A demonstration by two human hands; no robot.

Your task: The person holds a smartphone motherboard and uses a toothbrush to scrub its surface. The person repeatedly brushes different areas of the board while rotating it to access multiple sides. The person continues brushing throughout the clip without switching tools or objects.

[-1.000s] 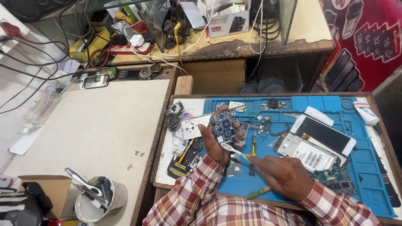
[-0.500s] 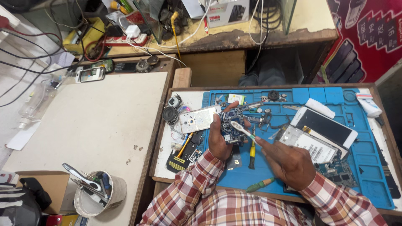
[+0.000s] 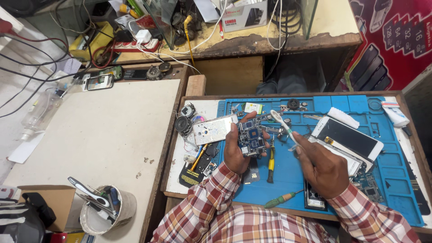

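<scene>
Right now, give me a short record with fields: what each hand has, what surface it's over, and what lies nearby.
left hand: holds a circuit board
right hand: holds a brush, head near the board's top edge
surface: blue mat
nearby: white phone, yellow-handled tool, green screwdriver, silver back cover

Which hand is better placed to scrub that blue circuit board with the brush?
Right. The right hand already holds the brush, bristles near the circuit board, while the left hand is busy gripping it.
</scene>
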